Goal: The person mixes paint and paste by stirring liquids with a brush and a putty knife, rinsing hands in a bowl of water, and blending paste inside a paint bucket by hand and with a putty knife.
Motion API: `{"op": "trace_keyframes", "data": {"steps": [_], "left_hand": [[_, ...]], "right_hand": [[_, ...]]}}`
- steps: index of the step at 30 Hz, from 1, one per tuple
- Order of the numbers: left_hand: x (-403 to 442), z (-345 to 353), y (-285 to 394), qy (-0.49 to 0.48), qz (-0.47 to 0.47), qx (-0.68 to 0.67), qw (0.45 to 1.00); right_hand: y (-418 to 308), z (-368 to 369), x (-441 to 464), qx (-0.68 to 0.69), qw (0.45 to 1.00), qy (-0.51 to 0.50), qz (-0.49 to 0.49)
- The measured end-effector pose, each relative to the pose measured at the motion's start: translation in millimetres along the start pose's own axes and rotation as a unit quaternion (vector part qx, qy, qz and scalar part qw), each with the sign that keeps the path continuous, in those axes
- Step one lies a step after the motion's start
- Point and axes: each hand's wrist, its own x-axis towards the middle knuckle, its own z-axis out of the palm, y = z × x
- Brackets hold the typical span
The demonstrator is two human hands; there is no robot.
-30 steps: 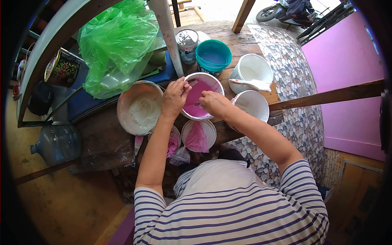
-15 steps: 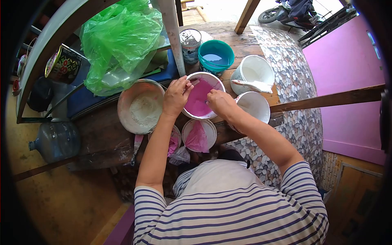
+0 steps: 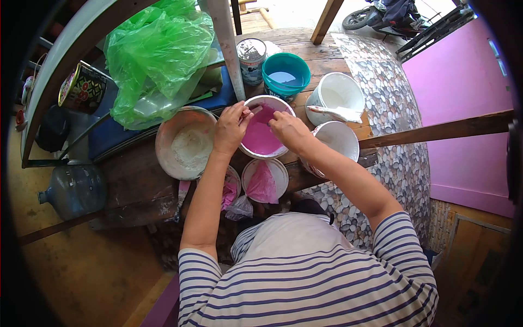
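Note:
A white bucket point(image 3: 284, 150) with pink paint-like liquid point(image 3: 260, 137) in it stands on the wooden bench between my hands. At its far-left rim, my left hand point(image 3: 232, 129) is closed on a small flat tool point(image 3: 256, 110) smeared pink. My right hand point(image 3: 290, 131) reaches over the bucket from the right, fingers closed and pointing down above the liquid. What those fingers hold is hidden. Just this side of the bucket, a pink-stained plastic bag point(image 3: 262, 185) lies on a round white lid point(image 3: 280, 177).
To the left sits a basin point(image 3: 166, 139) of white powder. Beyond the bucket are a teal pail point(image 3: 298, 87) and a paint can point(image 3: 252, 71). Two white buckets point(image 3: 357, 90) point(image 3: 351, 147) stand right. A green plastic bag point(image 3: 158, 60) hangs over the frame at upper left.
My right hand has moved away from me inside the bucket's opening, toward its far side. My left hand stays at the rim. The view has shifted slightly.

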Motion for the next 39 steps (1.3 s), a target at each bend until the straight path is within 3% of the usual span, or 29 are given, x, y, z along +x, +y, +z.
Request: {"op": "trace_keyframes", "data": {"steps": [3, 5, 12, 15, 18, 21, 27, 29, 32, 34, 38, 39], "left_hand": [[0, 1, -3, -0.001, -0.009, -0.01, 1.0], [1, 1, -5, 0.0, -0.013, -0.013, 1.0], [7, -8, -2, -0.038, -0.03, 0.005, 0.999], [7, -4, -11, -0.035, -0.032, 0.003, 0.999], [8, 1, -20, -0.02, -0.032, 0.0, 0.999], [9, -1, -17, -0.024, -0.038, -0.009, 0.999], [13, -2, -14, -0.035, -0.07, -0.009, 0.997], [12, 3, -19, -0.027, -0.077, -0.012, 0.997], [14, 0, -9, 0.034, -0.003, 0.036, 0.999], [15, -6, 1, -0.02, -0.066, 0.056, 0.996], [14, -6, 7, -0.021, -0.061, 0.049, 0.997], [14, -5, 9, -0.033, -0.108, -0.003, 0.994]], "right_hand": [[-9, 9, 5, 0.013, 0.999, 0.03, -0.031], [-12, 14, 1, 0.029, 0.992, 0.011, -0.126], [1, -1, 11, -0.017, 0.998, -0.016, -0.059], [0, 11, 17, -0.007, 0.997, 0.017, -0.077], [-1, 9, 14, 0.049, 0.987, -0.064, -0.136], [8, -1, 10, -0.001, 0.994, -0.066, -0.084], [10, -36, 8, 0.087, 0.995, -0.024, 0.031], [16, -35, 9, 0.086, 0.996, -0.009, 0.018], [18, -36, 8, 0.089, 0.996, -0.008, -0.005], [17, -35, 9, 0.09, 0.996, -0.023, -0.016], [10, -18, 12, 0.057, 0.998, -0.015, -0.032], [11, -13, 13, 0.049, 0.998, 0.001, -0.043]]}}
